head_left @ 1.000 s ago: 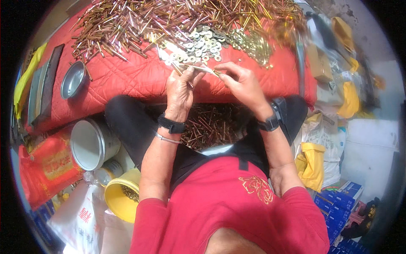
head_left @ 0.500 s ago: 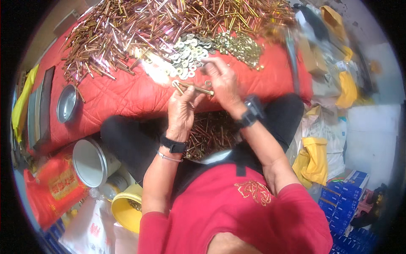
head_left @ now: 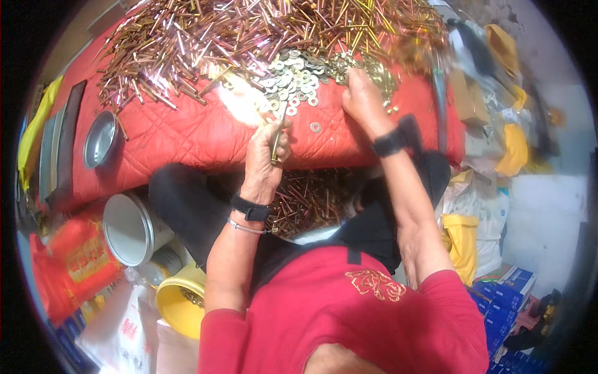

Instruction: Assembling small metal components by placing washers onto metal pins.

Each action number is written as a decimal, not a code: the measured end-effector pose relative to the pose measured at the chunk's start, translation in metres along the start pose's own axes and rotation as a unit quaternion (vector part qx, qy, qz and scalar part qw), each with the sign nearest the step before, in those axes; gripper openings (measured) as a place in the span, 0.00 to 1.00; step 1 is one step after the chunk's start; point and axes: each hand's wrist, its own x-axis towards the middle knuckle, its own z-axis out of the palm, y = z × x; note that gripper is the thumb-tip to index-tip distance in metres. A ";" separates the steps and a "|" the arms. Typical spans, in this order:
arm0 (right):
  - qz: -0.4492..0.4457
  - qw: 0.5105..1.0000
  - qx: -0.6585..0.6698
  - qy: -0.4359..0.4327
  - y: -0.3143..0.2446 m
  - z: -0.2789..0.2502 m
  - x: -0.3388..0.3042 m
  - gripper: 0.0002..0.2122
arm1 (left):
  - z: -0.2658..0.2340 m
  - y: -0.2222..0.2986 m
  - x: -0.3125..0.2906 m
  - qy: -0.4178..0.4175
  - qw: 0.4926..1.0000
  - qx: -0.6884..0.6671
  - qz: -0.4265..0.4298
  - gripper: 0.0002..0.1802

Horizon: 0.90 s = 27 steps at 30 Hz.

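Observation:
My left hand is closed around a long brass-coloured bolt, which sticks up past the fingers just in front of the red quilted cover. My right hand reaches out with curled fingers to the heap of small brass-coloured nuts; its fingertips are at the heap's near left edge, and what they pinch is hidden. Between the hands, a pile of flat washers spreads over the cover. One loose washer lies nearer to me, apart from the pile.
A large heap of long bolts covers the far part of the red quilted surface. A metal bowl sits at left. More bolts lie below, between my legs. A white bucket and yellow bucket stand lower left; blue boxes lower right.
My right hand has moved away from the left, forward and right to the nuts. The bolt in my left hand has turned from sideways to nearly upright.

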 end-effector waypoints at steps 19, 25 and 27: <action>0.064 0.841 0.511 -0.165 -0.065 -0.058 -0.043 0.04 | 0.025 0.010 -0.030 -0.151 0.974 0.168 -0.027 0.09; -0.011 0.908 0.319 -0.269 -0.063 -0.078 -0.037 0.03 | 0.027 0.013 -0.034 -0.147 0.947 0.285 0.029 0.08; -0.006 0.901 0.354 -0.252 -0.066 -0.079 -0.041 0.03 | 0.027 0.010 -0.034 -0.159 0.940 0.297 0.051 0.08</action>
